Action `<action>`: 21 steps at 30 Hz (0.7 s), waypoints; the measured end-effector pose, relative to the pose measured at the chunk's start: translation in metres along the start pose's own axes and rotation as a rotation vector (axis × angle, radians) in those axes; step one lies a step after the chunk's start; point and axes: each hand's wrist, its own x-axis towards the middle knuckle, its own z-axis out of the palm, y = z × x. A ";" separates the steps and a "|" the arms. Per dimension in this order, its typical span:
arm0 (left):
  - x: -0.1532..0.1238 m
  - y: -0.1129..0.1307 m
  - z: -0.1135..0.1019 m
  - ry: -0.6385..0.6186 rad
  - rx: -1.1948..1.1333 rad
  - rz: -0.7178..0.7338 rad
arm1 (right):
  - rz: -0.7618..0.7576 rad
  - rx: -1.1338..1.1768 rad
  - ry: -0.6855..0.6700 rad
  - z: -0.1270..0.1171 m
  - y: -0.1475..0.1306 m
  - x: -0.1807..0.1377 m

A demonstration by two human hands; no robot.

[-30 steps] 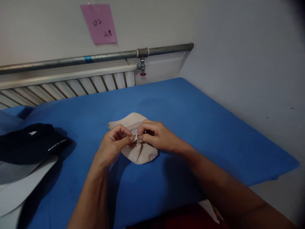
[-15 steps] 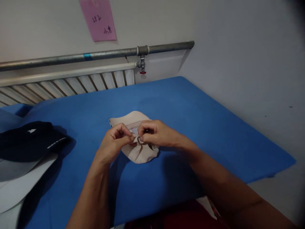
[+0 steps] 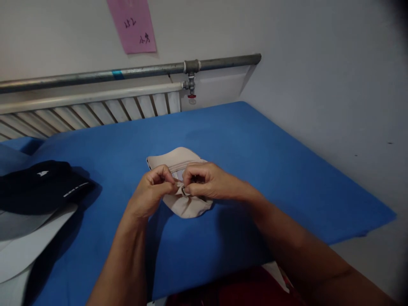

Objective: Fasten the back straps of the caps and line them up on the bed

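A beige cap (image 3: 188,207) lies on the blue-covered table, its brim (image 3: 177,156) pointing away from me and its inside partly showing. My left hand (image 3: 151,189) pinches the strap at the back of the cap from the left. From the right, my right hand (image 3: 208,180) pinches the same strap beside a small dark buckle (image 3: 184,191). The two sets of fingertips nearly meet over the cap. They hide most of the strap and part of the buckle.
On the left, a dark navy cap (image 3: 41,187) sits on top of grey and white caps (image 3: 38,259). Behind the blue table (image 3: 287,178) are a radiator (image 3: 95,114) and a metal pipe (image 3: 153,69) with a valve. A pink note (image 3: 134,25) hangs above.
My right fingertips have shifted slightly left and down at the buckle. My left hand keeps its pinch almost unmoved, and the cap stays in place.
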 end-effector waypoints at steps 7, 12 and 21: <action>0.001 -0.003 -0.001 0.002 0.050 -0.024 | -0.057 -0.128 0.025 0.002 0.007 0.001; 0.001 0.000 0.000 0.044 0.125 -0.029 | -0.132 -0.250 0.031 0.006 0.011 0.002; -0.001 0.002 -0.003 0.036 0.139 -0.085 | -0.111 -0.221 0.078 0.011 0.014 0.002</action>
